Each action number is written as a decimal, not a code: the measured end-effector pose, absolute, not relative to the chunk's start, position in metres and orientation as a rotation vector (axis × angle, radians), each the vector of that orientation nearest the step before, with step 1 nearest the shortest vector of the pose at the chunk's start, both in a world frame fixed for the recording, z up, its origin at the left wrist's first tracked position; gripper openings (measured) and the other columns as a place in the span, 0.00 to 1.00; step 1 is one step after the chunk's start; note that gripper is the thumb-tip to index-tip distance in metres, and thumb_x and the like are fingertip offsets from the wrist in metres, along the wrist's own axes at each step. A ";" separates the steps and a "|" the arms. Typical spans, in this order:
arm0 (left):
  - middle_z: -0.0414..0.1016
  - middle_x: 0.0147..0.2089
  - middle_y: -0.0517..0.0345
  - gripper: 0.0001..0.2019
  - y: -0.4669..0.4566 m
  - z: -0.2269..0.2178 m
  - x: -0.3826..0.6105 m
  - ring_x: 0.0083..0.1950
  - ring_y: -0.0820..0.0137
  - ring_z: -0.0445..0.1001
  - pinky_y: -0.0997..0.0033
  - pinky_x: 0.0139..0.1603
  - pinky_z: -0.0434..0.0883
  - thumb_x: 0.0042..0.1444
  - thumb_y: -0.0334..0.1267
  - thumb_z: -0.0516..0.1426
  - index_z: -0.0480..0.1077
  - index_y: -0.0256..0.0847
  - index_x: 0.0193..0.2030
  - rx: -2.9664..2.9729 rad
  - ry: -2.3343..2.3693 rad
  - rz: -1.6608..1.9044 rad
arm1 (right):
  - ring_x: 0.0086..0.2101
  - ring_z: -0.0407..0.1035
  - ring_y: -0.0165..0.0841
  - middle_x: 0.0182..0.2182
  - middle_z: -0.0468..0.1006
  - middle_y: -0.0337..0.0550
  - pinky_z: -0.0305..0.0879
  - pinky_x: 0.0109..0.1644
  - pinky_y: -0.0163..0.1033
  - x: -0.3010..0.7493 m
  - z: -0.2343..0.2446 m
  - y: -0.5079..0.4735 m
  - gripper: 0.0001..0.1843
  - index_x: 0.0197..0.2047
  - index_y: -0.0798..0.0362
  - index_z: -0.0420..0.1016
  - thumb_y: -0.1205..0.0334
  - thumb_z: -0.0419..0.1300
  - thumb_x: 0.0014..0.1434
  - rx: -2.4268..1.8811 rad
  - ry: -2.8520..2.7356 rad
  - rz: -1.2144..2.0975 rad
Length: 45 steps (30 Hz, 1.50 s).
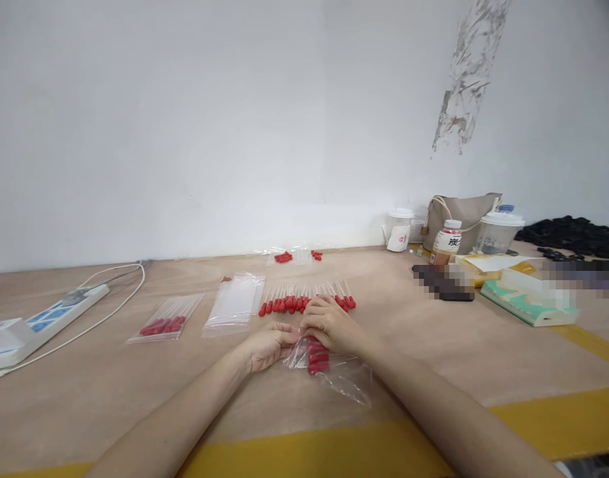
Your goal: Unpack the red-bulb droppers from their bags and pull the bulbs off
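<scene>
A clear plastic bag (347, 388) lies on the table in front of me, with several thick red ends (318, 358) showing through it. My left hand (272, 344) pinches the bag's left edge between thumb and fingers. Closed over the bag's upper left part, my right hand (330, 324) has its fingertips meeting the left ones and covers some of the red ends. Just beyond my hands is a row of red-tipped sticks (289, 304) with thin pale stems pointing away; the right hand hides part of it.
To the left lie a stack of empty zip bags (235, 304), a filled bag of red-tipped sticks (164, 318) and a power strip (60, 315) with a white cable. Small red pieces (283, 257) lie near the wall. Rightward stand a bottle (446, 244), cups (400, 231) and a green-white box (528, 302).
</scene>
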<state>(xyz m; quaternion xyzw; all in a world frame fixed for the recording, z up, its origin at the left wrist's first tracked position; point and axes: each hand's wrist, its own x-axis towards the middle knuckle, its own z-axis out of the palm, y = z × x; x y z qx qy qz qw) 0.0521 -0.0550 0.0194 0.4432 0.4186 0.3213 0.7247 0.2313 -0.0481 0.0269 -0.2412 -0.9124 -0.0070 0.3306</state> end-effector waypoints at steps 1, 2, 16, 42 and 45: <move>0.76 0.30 0.52 0.08 -0.055 0.019 0.052 0.32 0.72 0.73 0.73 0.38 0.69 0.39 0.30 0.64 0.73 0.30 0.29 0.990 0.919 0.707 | 0.38 0.61 0.30 0.32 0.73 0.39 0.51 0.48 0.40 0.231 0.027 -0.047 0.06 0.34 0.51 0.72 0.69 0.55 0.55 -0.640 -2.388 -0.023; 0.76 0.31 0.51 0.09 -0.055 0.018 0.053 0.32 0.72 0.73 0.72 0.39 0.69 0.39 0.30 0.64 0.73 0.30 0.30 1.001 0.915 0.704 | 0.38 0.61 0.30 0.31 0.73 0.39 0.51 0.47 0.40 0.231 0.027 -0.046 0.06 0.34 0.51 0.73 0.67 0.55 0.55 -0.646 -2.390 -0.026; 0.71 0.22 0.59 0.12 -0.061 0.021 0.060 0.24 0.74 0.69 0.71 0.31 0.69 0.33 0.35 0.65 0.67 0.33 0.22 1.034 1.058 0.740 | 0.39 0.62 0.30 0.31 0.73 0.41 0.54 0.46 0.39 0.226 0.013 -0.041 0.09 0.29 0.54 0.70 0.74 0.52 0.53 -0.574 -2.376 -0.070; 0.70 0.25 0.58 0.14 -0.062 0.019 0.042 0.28 0.71 0.67 0.74 0.30 0.62 0.37 0.40 0.62 0.74 0.34 0.31 1.707 1.138 0.711 | 0.26 0.60 0.27 0.26 0.66 0.36 0.53 0.28 0.31 0.277 0.017 -0.074 0.25 0.44 0.53 0.66 0.51 0.62 0.44 -1.154 -2.336 0.476; 0.68 0.26 0.59 0.13 -0.060 0.019 0.034 0.30 0.71 0.66 0.76 0.29 0.61 0.34 0.39 0.64 0.75 0.38 0.30 2.024 1.157 0.758 | 0.26 0.60 0.28 0.25 0.66 0.37 0.53 0.28 0.31 0.276 0.009 -0.072 0.22 0.43 0.55 0.67 0.51 0.60 0.46 -1.209 -2.283 0.421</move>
